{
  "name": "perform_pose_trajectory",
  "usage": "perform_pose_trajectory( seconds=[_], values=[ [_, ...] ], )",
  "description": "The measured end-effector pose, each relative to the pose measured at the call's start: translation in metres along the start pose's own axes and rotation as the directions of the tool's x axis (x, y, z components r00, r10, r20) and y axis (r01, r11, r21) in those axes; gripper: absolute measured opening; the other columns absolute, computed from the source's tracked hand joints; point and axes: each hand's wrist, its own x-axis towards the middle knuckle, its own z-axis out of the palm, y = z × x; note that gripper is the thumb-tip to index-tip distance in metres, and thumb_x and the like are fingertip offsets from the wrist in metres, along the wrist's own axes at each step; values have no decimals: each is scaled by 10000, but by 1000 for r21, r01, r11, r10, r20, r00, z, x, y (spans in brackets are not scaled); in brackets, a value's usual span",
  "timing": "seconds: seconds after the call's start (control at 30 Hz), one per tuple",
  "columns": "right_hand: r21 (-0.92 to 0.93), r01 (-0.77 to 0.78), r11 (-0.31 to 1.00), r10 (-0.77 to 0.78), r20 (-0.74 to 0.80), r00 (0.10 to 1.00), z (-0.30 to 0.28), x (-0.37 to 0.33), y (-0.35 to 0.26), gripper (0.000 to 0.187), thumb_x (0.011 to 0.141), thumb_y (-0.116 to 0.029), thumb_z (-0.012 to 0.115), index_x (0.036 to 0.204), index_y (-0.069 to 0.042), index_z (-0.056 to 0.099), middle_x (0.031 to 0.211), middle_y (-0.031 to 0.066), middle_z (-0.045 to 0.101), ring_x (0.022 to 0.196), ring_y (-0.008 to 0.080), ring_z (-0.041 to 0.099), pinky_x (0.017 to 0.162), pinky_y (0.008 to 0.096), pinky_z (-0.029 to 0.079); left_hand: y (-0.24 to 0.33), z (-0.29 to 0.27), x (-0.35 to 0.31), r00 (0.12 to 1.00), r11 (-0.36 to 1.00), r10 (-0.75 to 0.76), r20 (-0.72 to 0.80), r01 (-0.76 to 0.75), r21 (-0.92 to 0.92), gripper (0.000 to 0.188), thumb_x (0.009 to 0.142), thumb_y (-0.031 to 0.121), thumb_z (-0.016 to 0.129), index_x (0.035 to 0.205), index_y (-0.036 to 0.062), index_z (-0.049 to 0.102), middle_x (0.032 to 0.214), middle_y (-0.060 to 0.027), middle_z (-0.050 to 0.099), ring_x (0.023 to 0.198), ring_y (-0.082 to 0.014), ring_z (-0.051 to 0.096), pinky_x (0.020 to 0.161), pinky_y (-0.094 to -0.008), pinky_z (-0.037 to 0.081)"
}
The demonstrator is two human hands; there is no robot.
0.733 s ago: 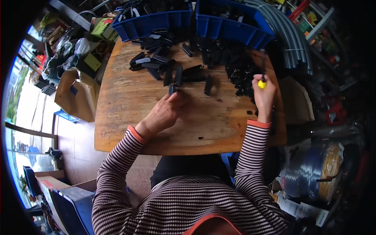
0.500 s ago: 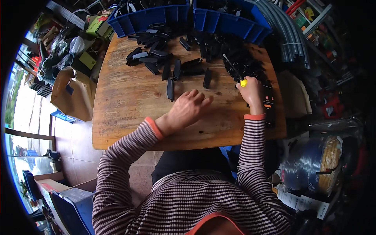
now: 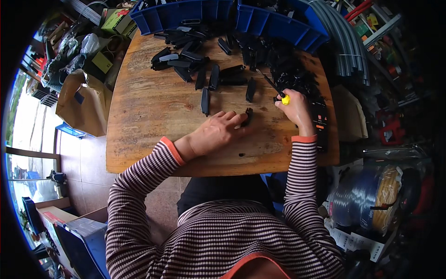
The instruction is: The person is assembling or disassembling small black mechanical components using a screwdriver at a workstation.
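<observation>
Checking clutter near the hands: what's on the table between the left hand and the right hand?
In the head view, between the left hand and the right hand, one small black plastic part lies under the left fingers; beyond it, bare wooden table.

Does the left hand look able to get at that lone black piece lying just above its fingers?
Probably yes: the left hand lies flat on the table, with only bare wood before the black piece.

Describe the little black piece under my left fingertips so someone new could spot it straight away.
Start at the wooden table and find the left hand lying flat near its middle. At its fingertips lies a small black plastic part. It lies alone on bare wood, apart from the heap of similar black parts by the blue bins.
</observation>
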Motion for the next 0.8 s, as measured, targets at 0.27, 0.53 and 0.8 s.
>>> perform_pose_trajectory(
  seconds=[0.27,0.53,0.8],
  values=[
    [-178,173,969,-187,-64,980,17,1,-23,215,744,-84,719,901,17,611,783,108,651,733,242,651,680,340,506,8,13,-5,992,992,-129,19,128,18,428,807,137,544,1233,121,584,1284,-102,493,1039,-226,534,903,-361,463],
    [204,-23,979,39,-75,996,17,1,-42,136,772,-60,686,859,13,610,733,141,654,673,224,662,610,294,502,-6,15,-25,998,998,-60,-34,59,-35,443,798,117,547,1236,52,559,1273,-120,508,1093,-234,519,921,-344,464],
    [319,131,939,-160,67,985,34,-4,-72,107,778,-36,691,829,3,606,737,119,648,669,204,654,585,304,491,-11,22,-33,996,994,-79,-32,77,-75,434,783,115,551,1208,32,560,1264,-127,519,1106,-243,519,927,-343,464]
  ],
)
